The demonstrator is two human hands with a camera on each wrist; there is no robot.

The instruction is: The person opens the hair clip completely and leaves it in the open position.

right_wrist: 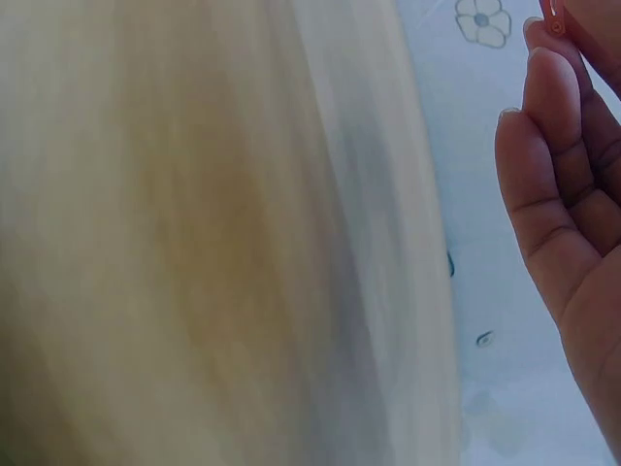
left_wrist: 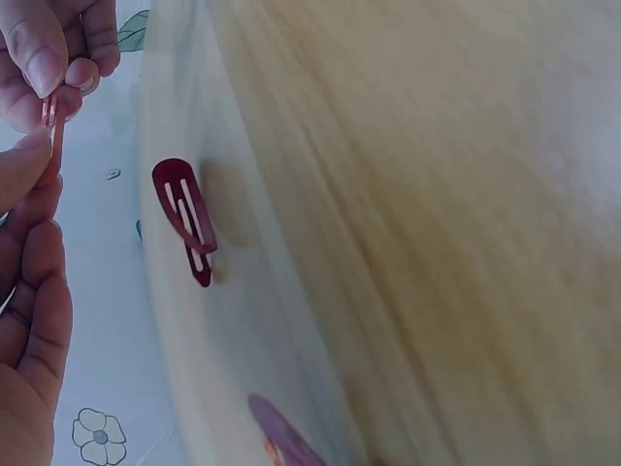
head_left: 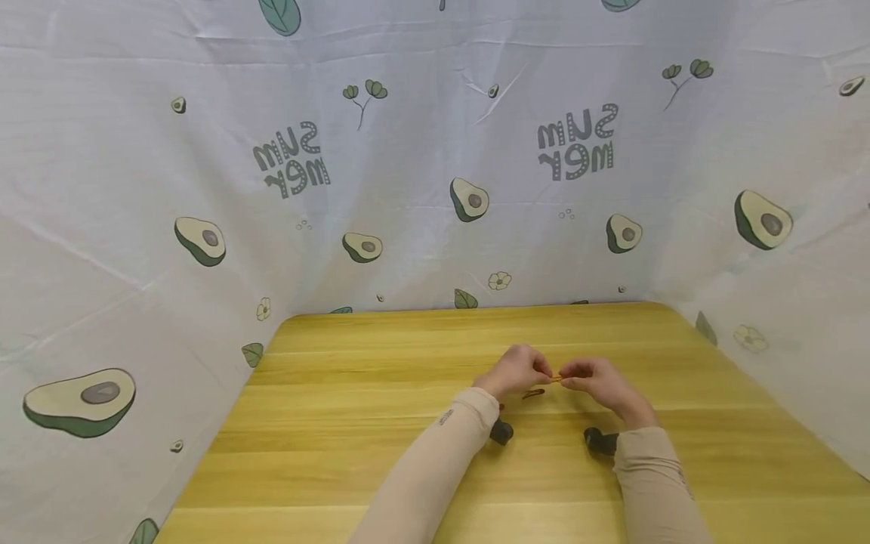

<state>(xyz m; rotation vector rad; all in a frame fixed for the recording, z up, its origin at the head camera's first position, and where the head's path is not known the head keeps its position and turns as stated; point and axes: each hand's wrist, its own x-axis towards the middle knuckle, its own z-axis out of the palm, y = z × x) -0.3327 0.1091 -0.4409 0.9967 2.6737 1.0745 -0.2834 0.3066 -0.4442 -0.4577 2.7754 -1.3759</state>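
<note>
together, both hands (head_left: pixel 518 370) (head_left: pixel 603 384) pinch an orange clip (head_left: pixel 556 378) above a wood-grain table (head_left: pixel 340 400) backed by avocado-print cloth (head_left: pixel 414 151).

On my head view, the left sleeve (head_left: pixel 428 461) at lower centre and the right sleeve (head_left: pixel 655 483) at lower right are both beige and long, their cuffs slightly creased. I see small dark lettering (head_left: pixel 445 417), too tiny to read, near the left cuff (head_left: pixel 481 403). Black, rounded wrist cameras (head_left: pixel 600 441) show below both cuffs.
</note>
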